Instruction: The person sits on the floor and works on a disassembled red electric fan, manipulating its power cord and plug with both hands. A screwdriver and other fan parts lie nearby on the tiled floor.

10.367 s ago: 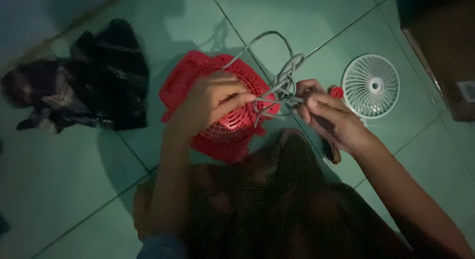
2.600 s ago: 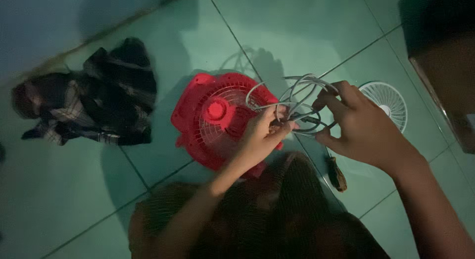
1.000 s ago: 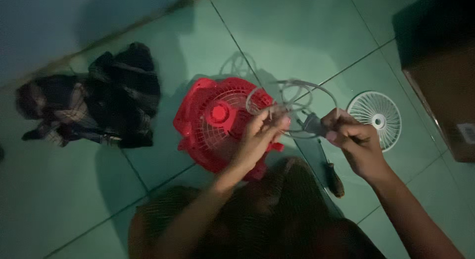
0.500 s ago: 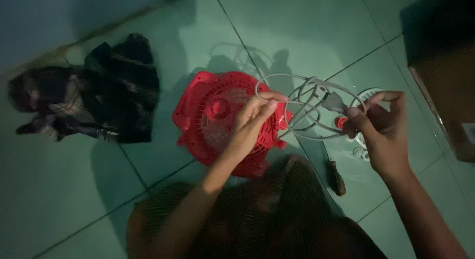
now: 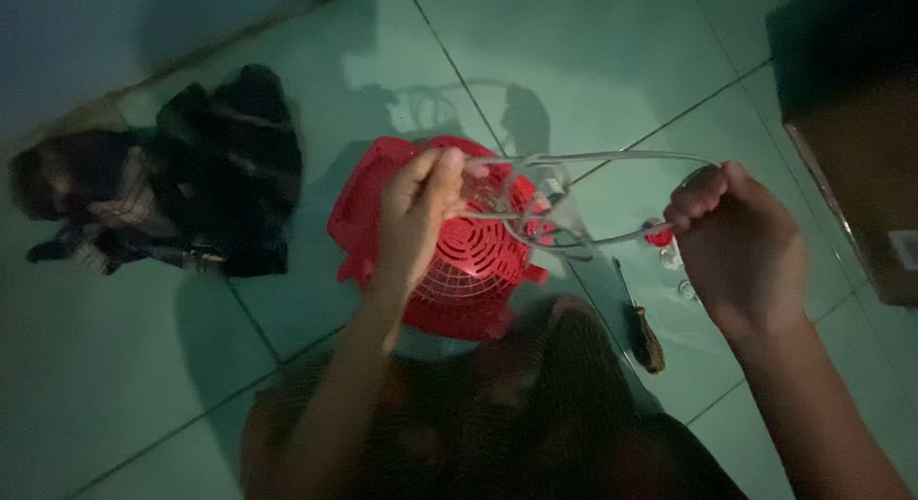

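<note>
With your left hand (image 5: 416, 213) pinching the grey cord (image 5: 593, 158) above the red fan housing (image 5: 449, 247) and your right hand (image 5: 741, 237) clenched around its loop, keep the coils even and untangled.

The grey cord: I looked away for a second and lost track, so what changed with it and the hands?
The right hand has pulled away to the right, drawing the grey cord out into a long loop. It now covers the white fan grille seen earlier. The left hand kept its grip on the cord over the red fan. The red fan, the screwdriver and the dark cloth stayed put.
</note>
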